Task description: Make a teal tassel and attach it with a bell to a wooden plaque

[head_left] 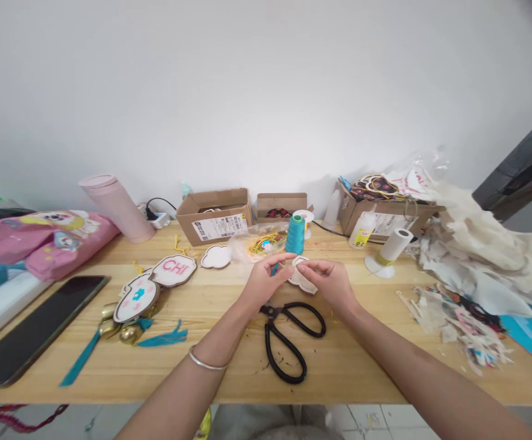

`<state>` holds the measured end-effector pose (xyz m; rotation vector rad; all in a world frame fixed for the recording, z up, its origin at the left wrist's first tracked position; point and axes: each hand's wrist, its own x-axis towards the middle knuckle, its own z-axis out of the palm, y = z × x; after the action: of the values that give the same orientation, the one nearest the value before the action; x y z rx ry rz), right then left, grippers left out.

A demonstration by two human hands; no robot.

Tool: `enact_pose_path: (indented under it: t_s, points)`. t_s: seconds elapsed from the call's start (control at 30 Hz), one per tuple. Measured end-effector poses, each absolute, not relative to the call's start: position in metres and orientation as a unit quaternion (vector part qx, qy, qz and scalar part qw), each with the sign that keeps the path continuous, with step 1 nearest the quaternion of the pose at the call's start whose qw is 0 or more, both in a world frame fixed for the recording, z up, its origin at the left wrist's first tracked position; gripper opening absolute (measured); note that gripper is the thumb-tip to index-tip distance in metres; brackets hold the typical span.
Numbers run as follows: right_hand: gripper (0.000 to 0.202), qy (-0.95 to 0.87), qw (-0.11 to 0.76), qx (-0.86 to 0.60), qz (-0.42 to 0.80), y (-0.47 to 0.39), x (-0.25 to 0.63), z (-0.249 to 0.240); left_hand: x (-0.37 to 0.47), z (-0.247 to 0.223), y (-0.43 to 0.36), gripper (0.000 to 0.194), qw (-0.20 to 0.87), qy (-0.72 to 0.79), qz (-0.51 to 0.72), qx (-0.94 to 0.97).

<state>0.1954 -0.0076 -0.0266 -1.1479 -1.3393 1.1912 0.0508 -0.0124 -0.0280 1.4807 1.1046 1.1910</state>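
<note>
While your two hands meet over the middle of the table [215, 302], the fingertips of your left hand [261, 282] and right hand [333, 283] are drawn close together; whether either pinches a thread is too small to tell. You have a white patch [304, 283] by your right fingertips, partly hidden by them, and I cannot tell whether they touch it. Something blue [274, 269] shows at your left fingers. Black-handled scissors [271, 313] lie between your forearms, handles spread toward you, taking up the space just below your hands. Straight behind your fingers, a teal thread cone [296, 235] stands upright beside a plastic bag [243, 245] of yellow thread, crowding the far side. To your right are a glue bottle [363, 230], a white roll [395, 246] and loose scraps [472, 330]; to your left, a "CHI" patch [174, 271], brass bells [129, 333] and a phone [41, 327].
</note>
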Motion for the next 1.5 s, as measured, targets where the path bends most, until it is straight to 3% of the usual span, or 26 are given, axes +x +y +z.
enact_pose_path:
  t_s: [0.07, 0.27, 0.6, 0.83, 1.0, 1.1, 1.33, 1.5]
  points:
    - [0.027, -0.519, 0.476, -0.461, 0.540, -0.009, 0.195, -0.024, 0.052, -0.030, -0.012, 0.031, 0.479, 0.428, 0.481, 0.596]
    - [0.034, -0.468, 0.438, -0.434, 0.633, -0.015, 0.192, -0.022, 0.057, -0.030, -0.010, 0.014, 0.493, 0.446, 0.549, 0.507]
    - [0.029, -0.576, 0.471, -0.477, 0.468, -0.009, 0.192, -0.036, 0.060, -0.034, -0.008, 0.016, 0.379, 0.524, 0.560, 0.518]
    - [0.026, -0.649, 0.459, -0.509, 0.330, -0.001, 0.197, -0.042, 0.045, -0.034, -0.004, 0.025, 0.307, 0.606, 0.422, 0.601]
    - [0.028, -0.637, 0.425, -0.525, 0.372, 0.007, 0.199, -0.047, 0.034, -0.043, -0.002, 0.027, 0.190, 0.628, 0.229, 0.719]
    - [0.027, -0.633, 0.419, -0.525, 0.386, 0.009, 0.199, -0.051, 0.035, -0.049, -0.002, 0.022, 0.171, 0.623, 0.205, 0.736]
    - [0.031, -0.603, 0.434, -0.526, 0.414, 0.008, 0.200, -0.059, 0.038, -0.058, 0.004, 0.013, 0.229, 0.602, 0.336, 0.688]
    - [0.032, -0.551, 0.454, -0.524, 0.465, 0.006, 0.198, -0.053, 0.044, -0.055, 0.002, 0.021, 0.404, 0.559, 0.451, 0.567]
